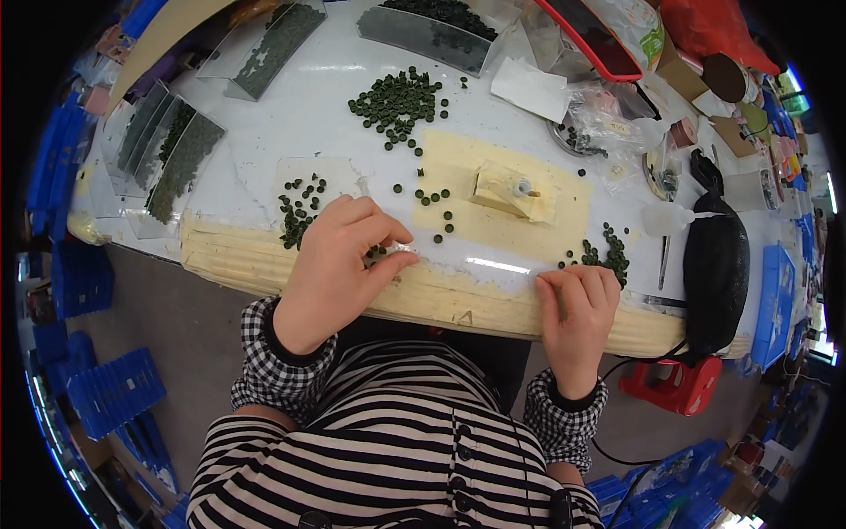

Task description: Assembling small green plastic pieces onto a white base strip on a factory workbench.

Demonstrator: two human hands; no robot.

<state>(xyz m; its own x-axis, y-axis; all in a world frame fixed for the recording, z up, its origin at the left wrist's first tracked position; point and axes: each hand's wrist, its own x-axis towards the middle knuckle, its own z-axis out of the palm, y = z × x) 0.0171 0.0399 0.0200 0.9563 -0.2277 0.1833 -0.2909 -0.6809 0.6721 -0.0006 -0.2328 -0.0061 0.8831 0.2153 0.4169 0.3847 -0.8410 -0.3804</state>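
Over the front edge of the table, my left hand (pixel 333 269) is curled, its thumb and index fingertip close together. Whatever lies between those tips is too small to make out. Small dark green round pieces (pixel 300 207) lie just beyond this hand, and a few show beneath its fingers. My right hand (pixel 579 319) is closed at the padded table edge (pixel 493 310), fingertips pressed against the thumb; anything inside is hidden. Beside it lies another heap of green pieces (pixel 612 256). A small block wrapped in yellowish tape (pixel 509 190) stands on a taped patch between and beyond my hands.
A large pile of green pieces (pixel 397 101) lies farther back. Clear bins (pixel 423 40) with dark pieces stand behind and at left. A red-framed phone (pixel 595 40), a white squeeze bottle (pixel 670 218), tweezers (pixel 664 263) and a black bag-like bundle (pixel 716 264) crowd the right side.
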